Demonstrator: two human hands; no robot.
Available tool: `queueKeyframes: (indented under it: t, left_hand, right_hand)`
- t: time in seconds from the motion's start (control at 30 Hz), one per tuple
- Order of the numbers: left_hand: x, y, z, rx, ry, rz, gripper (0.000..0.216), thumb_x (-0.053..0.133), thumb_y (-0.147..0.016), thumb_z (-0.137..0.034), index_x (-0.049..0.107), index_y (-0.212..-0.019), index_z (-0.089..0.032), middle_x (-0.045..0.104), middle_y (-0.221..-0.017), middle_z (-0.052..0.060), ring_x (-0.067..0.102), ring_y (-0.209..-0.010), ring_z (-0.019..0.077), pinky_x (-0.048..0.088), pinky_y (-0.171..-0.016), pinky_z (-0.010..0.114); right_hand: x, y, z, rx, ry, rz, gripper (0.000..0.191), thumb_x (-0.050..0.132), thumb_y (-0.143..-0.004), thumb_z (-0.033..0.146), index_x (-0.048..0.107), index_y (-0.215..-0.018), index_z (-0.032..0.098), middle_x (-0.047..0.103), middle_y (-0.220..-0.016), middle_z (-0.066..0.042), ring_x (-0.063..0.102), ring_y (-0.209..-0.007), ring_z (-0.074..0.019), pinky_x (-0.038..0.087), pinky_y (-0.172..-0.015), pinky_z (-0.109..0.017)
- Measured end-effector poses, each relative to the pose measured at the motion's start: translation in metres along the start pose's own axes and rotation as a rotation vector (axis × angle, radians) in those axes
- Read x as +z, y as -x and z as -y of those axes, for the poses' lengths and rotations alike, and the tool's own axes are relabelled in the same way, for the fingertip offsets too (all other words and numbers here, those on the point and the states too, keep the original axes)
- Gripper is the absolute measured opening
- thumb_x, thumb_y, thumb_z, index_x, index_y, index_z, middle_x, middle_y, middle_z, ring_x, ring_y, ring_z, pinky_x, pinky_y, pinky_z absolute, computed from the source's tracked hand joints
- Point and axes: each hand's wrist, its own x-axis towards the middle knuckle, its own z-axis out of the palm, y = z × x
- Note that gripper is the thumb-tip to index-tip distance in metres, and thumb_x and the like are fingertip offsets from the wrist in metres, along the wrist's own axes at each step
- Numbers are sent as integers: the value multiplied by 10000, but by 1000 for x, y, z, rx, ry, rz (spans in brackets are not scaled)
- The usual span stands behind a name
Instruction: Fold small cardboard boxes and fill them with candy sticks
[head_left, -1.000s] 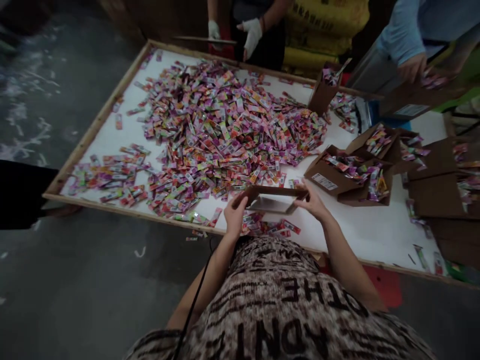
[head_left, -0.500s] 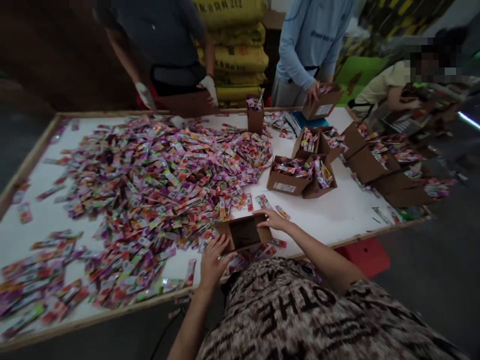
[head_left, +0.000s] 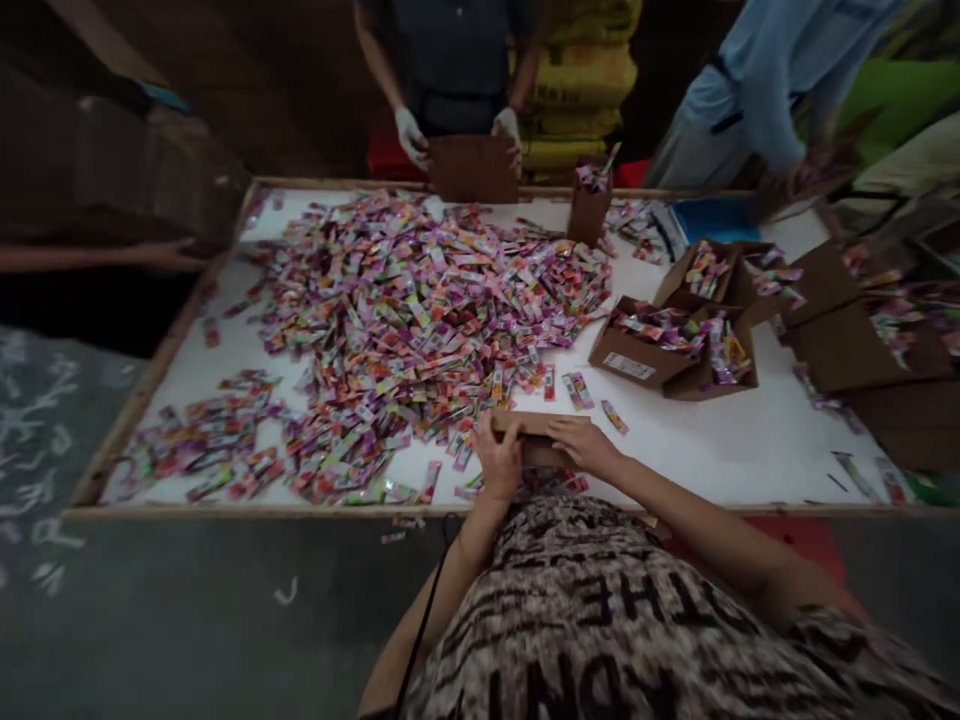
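Note:
A small brown cardboard box [head_left: 536, 424] is between my hands at the near edge of the table. My left hand [head_left: 499, 455] grips its left end, thumb on the near side and fingers at the far corner. Over its right end, my right hand [head_left: 589, 445] rests with the fingers bent across the top edge. The box's inside does not show from here. Beyond it spreads a large heap of small colourful printed sachets [head_left: 420, 310]. A few loose sachets [head_left: 577, 390] lie just past the box, and others are partly hidden beneath my hands.
Filled cardboard boxes [head_left: 649, 345] stand to the right, with more boxes [head_left: 840, 330] at the far right. Across the white table [head_left: 690, 450], a gloved co-worker holds a carton [head_left: 472, 170]. An upright box [head_left: 590, 205] and a blue folder [head_left: 716, 218] sit near the back edge.
The box's open inside has turned out of view, and my right hand now lies over its top. The camera view has swung left. The gloved co-worker's carton is raised higher.

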Motion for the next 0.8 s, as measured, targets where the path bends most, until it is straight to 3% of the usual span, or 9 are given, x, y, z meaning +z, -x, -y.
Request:
queueKeyframes:
  t: [0.07,0.13,0.27,0.33,0.4,0.47,0.57,0.7,0.8]
  left_hand:
    - [-2,-2,2,166,-91,62,236,565,-974,-213,746,-1119,-256,586,-1442,138,438,-1432,339,159,-1232,661]
    - [-5,-11,5,330,-119,192,221,560,-983,-210,748,-1093,-244,688,-1263,117,556,-1277,291,191,-1240,616]
    - [-4,-42,2,515,-165,501,246,502,-996,-187,743,-1032,-158,704,-1009,120,607,-1064,253,360,-1151,478]
    - [-2,-54,-2,527,-174,555,278,486,-1001,-196,733,-1119,-147,694,-1083,146,589,-1138,272,345,-1136,495]
    - [-2,-58,-4,536,-159,553,377,520,-999,-270,659,-1336,-176,625,-1328,192,513,-1305,316,281,-1154,549]
    - [-3,-58,-6,574,-155,570,635,623,-945,-418,495,-1532,-214,450,-1544,241,382,-1436,402,208,-1157,628]
    - [-3,-57,-11,643,-188,667,1080,805,-746,-570,294,-1642,-249,304,-1622,295,306,-1452,524,158,-1120,721]
    - [-11,-68,-19,588,-170,710,1141,854,-685,-576,280,-1643,-338,351,-1596,274,361,-1412,517,175,-1121,717]
    - [-43,-70,-1,310,-58,598,1068,827,-670,-678,402,-1595,-355,351,-1603,234,333,-1434,508,204,-1138,704]
  right_hand:
    - [21,11,5,-35,93,-40,344,576,-991,224,705,-1302,154,663,-1387,-151,567,-1363,-301,499,-1127,-524]
    - [37,19,7,-28,168,-78,365,535,-1005,200,685,-1329,128,621,-1440,-159,518,-1414,-306,475,-1155,-536]
    - [46,19,7,32,250,-62,389,472,-1007,157,685,-1323,78,550,-1507,-184,442,-1476,-325,407,-1209,-557]
    - [47,17,5,45,255,-65,385,462,-995,133,706,-1286,68,535,-1521,-185,419,-1491,-332,398,-1215,-562]
    - [48,16,2,32,223,-102,374,462,-993,134,721,-1257,75,549,-1511,-176,422,-1490,-329,409,-1209,-563]
    - [49,17,-1,15,143,-164,357,480,-1002,175,732,-1239,91,599,-1461,-172,458,-1468,-323,426,-1198,-565]
    - [40,20,-4,44,-89,-267,330,503,-1009,256,774,-1171,160,725,-1282,-140,593,-1350,-296,470,-1165,-556]
    - [0,13,-12,398,-486,-487,239,709,-883,376,808,-1041,227,789,-1088,-91,745,-1037,-258,566,-1040,-505]
    - [-29,-4,-35,717,-801,-724,428,843,-713,418,774,-1071,193,781,-1019,-81,736,-776,-198,626,-851,-426]
